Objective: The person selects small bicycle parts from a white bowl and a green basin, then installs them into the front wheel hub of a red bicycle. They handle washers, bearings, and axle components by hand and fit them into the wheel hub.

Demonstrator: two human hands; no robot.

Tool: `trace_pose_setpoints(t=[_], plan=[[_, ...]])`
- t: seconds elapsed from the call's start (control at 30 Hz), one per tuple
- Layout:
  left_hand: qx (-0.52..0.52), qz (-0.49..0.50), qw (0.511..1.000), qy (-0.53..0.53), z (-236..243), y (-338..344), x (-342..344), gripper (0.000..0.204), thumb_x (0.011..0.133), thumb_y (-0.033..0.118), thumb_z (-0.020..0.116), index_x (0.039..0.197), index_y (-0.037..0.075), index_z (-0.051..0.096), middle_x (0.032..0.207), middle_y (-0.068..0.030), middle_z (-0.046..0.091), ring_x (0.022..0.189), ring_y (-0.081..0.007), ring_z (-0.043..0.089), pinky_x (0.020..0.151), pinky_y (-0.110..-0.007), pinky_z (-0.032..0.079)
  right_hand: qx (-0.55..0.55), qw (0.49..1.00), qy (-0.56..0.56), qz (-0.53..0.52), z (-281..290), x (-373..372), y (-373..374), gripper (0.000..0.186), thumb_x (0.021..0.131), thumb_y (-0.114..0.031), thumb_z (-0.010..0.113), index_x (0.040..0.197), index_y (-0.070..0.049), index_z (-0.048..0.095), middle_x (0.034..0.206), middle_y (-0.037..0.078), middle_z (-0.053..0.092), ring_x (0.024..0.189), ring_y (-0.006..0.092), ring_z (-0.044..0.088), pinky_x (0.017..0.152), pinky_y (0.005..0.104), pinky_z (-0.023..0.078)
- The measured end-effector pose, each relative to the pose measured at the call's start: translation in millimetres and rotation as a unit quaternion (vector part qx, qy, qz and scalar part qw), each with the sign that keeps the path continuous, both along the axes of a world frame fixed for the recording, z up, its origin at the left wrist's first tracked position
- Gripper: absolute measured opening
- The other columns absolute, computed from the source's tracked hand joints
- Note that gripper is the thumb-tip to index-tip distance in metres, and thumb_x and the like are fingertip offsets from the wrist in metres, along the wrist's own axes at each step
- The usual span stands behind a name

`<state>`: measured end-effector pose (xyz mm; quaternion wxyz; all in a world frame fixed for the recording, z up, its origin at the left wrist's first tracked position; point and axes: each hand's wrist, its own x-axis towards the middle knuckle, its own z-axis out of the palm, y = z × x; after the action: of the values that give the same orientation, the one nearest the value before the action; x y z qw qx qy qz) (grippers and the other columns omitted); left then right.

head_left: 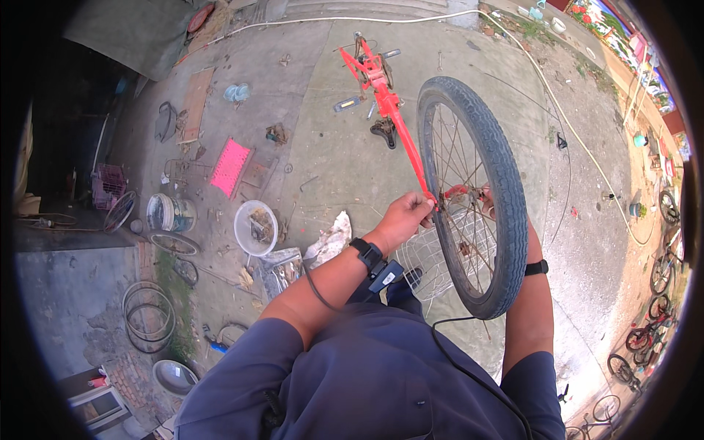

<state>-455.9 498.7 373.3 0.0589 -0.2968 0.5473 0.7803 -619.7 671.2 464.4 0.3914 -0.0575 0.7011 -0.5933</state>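
A red bicycle frame [402,125] runs from the upper middle toward me, with a black saddle [383,133] low beside it. At its near end stands a wheel [511,191] with a black knobby tyre and thin, rusty-looking spokes. My left hand [402,218] is closed, thumb and fingers pinched at the end of the red tube next to the wheel's hub. What exactly lies between the fingertips is small and partly covered. On the wheel's far side, my right hand [488,201] is near the hub; tyre and spokes hide most of its fingers.
A white wire basket [419,257] lies under the wheel. To the left are a white tub [239,233], a pink mat [232,167], a bucket [185,213] and bare rims [129,312]. A pale hose [546,82] curves across the right, near several parked bicycles [662,275].
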Motion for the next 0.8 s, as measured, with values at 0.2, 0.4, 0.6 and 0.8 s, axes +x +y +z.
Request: trace_pose_setpoints(t=[0.2, 0.4, 0.6, 0.8], plan=[[0.015, 0.013, 1.0, -0.005, -2, -1, -1, 0.019, 0.099, 0.025, 0.062, 0.101, 0.006, 0.059, 0.087, -0.0009, 0.064, 0.073, -0.0081, 0.063, 0.056, -0.024, 0.046, -0.028, 1.0, 0.006, -0.013, 10, 7, -3, 0.026, 0.091, -0.007, 0.065, 0.114, 0.005, 0.065, 0.105, 0.016, 0.072, 0.092, 0.0216, 0.069, 0.082, 0.031, 0.054], [-0.017, 0.024, 0.999, 0.033, 1, 3, -1, 0.021, 0.1, 0.029, 0.06, 0.1, 0.008, 0.06, 0.09, -0.0013, 0.063, 0.076, -0.009, 0.061, 0.061, -0.025, 0.046, -0.04, 0.999, -0.035, 0.005, 10, 3, -8, 0.023, 0.09, -0.006, 0.065, 0.11, 0.005, 0.066, 0.106, 0.017, 0.072, 0.094, 0.0249, 0.069, 0.085, 0.0347, 0.054], [0.034, 0.017, 0.999, -0.029, 1, 0, -3, 0.021, 0.1, 0.028, 0.06, 0.101, 0.007, 0.058, 0.086, -0.0013, 0.063, 0.073, -0.0077, 0.063, 0.057, -0.023, 0.046, -0.073, 0.997, 0.01, 0.01, 25, 16, -5, 0.024, 0.092, -0.019, 0.068, 0.109, -0.002, 0.068, 0.096, 0.006, 0.067, 0.082, 0.015, 0.06, 0.077, 0.0263, 0.045], [0.0, 0.025, 0.999, 0.036, 1, 4, 0, 0.022, 0.101, 0.03, 0.057, 0.101, 0.009, 0.06, 0.092, -0.0006, 0.063, 0.077, -0.0089, 0.058, 0.063, -0.024, 0.046, -0.024, 1.0, 0.009, 0.003, 19, 8, -9, 0.021, 0.091, -0.008, 0.064, 0.109, 0.003, 0.068, 0.105, 0.016, 0.072, 0.093, 0.022, 0.068, 0.083, 0.0321, 0.053]])
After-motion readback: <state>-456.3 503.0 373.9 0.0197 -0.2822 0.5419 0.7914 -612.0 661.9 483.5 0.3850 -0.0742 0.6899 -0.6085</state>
